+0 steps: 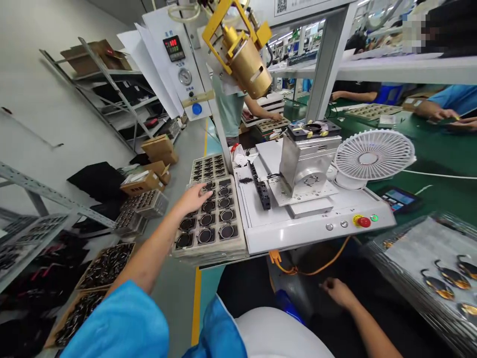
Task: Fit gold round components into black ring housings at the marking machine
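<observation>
Left hand [196, 196]: extended forward at the end of a bare forearm, blue sleeve at the shoulder. The hand is open and fairly flat, and its fingertips [209, 191] rest on the upper left rows of a tray [238, 242] that holds dark round parts [205, 235] with pale rims, one to each pocket. No part is seen lifted clear. The tray lies on top of a stack of like trays, just beside the left edge of a white machine base [298, 226]. A second tray [208, 166] of smaller dark parts lies directly behind it. Right hand [337, 291]: low and near the body, beneath the front edge of the machine base, fingers curled inward. Whether it holds anything cannot be told. An orange cable [298, 271] hangs between this hand and the machine. On the machine base stand a metal block [305, 159] and a black strip [261, 186] to its left, and a red button [364, 222] sits on the front panel. A gold cylinder [248, 62] hangs tilted above. A white fan [372, 156] stands just right of the block, at the edge of the green counter [428, 144]. Other people's hands rest on that counter, well apart from the tray.
</observation>
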The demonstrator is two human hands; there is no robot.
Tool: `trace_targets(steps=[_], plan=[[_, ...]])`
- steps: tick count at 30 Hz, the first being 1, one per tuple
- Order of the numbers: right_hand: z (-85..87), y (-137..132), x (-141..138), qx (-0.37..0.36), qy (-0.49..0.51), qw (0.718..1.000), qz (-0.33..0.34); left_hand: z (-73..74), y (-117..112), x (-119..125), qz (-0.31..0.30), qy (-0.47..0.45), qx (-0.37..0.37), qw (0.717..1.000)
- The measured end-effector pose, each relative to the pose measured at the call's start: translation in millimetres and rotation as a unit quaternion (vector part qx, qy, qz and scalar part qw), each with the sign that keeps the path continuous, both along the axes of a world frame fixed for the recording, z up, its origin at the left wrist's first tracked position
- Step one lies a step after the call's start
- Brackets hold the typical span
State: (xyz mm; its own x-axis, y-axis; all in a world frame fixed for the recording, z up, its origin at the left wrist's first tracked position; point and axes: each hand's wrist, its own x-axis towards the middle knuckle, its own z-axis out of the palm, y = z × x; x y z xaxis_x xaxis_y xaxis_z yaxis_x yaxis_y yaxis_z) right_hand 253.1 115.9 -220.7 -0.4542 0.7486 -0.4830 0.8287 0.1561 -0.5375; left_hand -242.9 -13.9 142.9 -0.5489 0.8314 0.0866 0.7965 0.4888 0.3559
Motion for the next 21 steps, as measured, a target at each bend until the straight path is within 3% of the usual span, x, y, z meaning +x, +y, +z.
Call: trace_targets(steps=[3, 5, 9, 12, 14, 16, 19, 21], plan=[[5.2, -1, -3, 0.006, 0.007, 1.000, -0.021, -11.5, 30, -22, -0.004, -0.012, 0.012, 1.000], [9.3, -3, -5, 0.010, 0.017, 0.999, -0.029, -18.8, 38, -28, 0.002, -0.019, 0.032, 0.999], [17.8, -21, -3, 0.016, 0.050, 0.998, -0.035, -24.6, 31, -34, 0.019, -0.034, 0.105, 0.994], [40.2, -40, -3, 0.000, 0.103, 0.995, -0.018, -16.9, 20, -33, -0.002, -0.054, 0.174, 0.983], [76.4, -45, -6, -0.025, 0.147, 0.989, 0.016, -7.4, 16, -25, -0.030, -0.070, 0.209, 0.975], [133.8, -39, -13, -0.038, 0.178, 0.982, 0.052, 3.5, 14, -10, -0.064, -0.088, 0.235, 0.966], [246.6, -6, -32, 0.044, 0.238, 0.968, 0.071, 20.2, 19, 18, -0.136, -0.118, 0.270, 0.946], [322.1, 24, -51, 0.176, 0.309, 0.932, 0.071, 30.4, 24, 37, -0.196, -0.129, 0.282, 0.930]])
